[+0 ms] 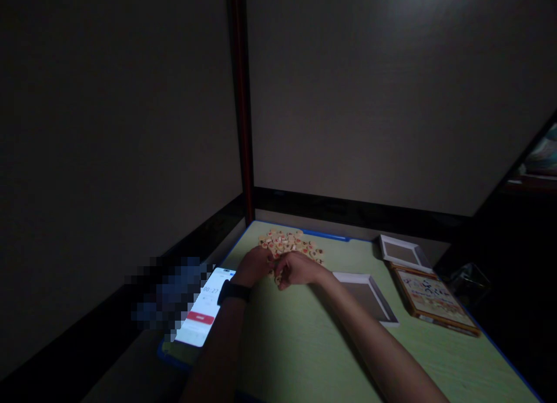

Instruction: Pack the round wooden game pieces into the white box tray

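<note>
The right hand (296, 268) is curled, thumb and fingers drawn nearly together about what looks like a small piece (279, 279), though the grip is too small and dim to be sure. The left hand (257, 264) is just beside it, knuckles up and fingers bent; its fingertips are down at the near side of the pile, and I cannot tell whether they have hold of anything. It wears a dark wristband (238, 293).

Past the fingers, the pile of pieces (282, 240) spreads toward the far edge of the green tabletop (296, 345), close to the far left corner. The pieces look tan, thin and flat, with red and dark marks. I judge them light, stiff and hard to break — perhaps wooden — but prone to slide over one another. Best pinched by the rim, thumb against a fingertip; those lying flat may need tipping up first.

Farther out, a phone (202, 310) lies at the near left corner. A shallow tray (368, 296) sits right of the hands, and a box (439, 298) lies along the right edge — a second tray (401, 253) at its far end.
</note>
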Demonstrator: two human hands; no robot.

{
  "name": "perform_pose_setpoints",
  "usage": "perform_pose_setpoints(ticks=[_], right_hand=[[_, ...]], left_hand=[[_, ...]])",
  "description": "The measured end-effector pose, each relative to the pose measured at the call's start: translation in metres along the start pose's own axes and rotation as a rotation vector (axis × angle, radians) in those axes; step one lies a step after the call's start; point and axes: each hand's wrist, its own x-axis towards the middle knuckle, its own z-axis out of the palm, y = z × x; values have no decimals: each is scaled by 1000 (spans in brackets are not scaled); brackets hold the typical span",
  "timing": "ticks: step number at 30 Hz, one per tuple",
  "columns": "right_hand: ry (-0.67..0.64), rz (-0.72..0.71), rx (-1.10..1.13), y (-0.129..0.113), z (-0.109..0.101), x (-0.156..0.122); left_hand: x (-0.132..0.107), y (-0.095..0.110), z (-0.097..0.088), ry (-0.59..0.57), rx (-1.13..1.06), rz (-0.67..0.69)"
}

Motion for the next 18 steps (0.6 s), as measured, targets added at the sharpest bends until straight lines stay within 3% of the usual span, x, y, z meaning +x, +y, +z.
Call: perform_pose_setpoints(ticks=[9,14,18], right_hand=[[113,67,47,9,-29,-7],[151,76,230,17,-37,-11],[184,69,254,20,-39,-12]], left_hand=[[-3,6,-4,22,22,-38],[3,3,2,118,-83,47],[9,0,11,177,-106,122]])
